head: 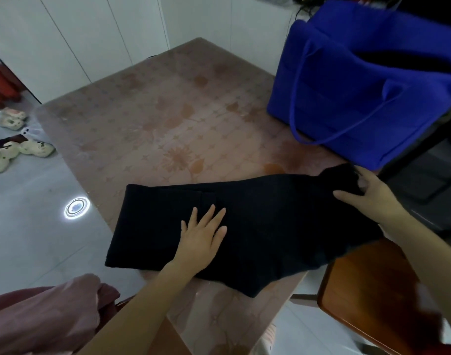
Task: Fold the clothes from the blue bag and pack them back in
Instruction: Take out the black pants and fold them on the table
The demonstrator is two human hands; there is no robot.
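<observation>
The black garment (257, 226) lies part-folded across the near edge of the table (168, 111), the left hand (202, 234) flat on it with fingers straight and spread, while the right hand (367, 196) has its fingers curled round the bunched far-right end. Just beyond that end stands the blue bag (347, 98), mouth open, one handle drooping down its side. Further out there's a pink cloth (47, 319) heaped bottom left, pale slippers (22, 149) on the floor, and a wooden chair (373, 290) tucked in on the right.

Left hand (201, 233) presses black garment (270, 216); right hand (369, 194) grips its end.
</observation>
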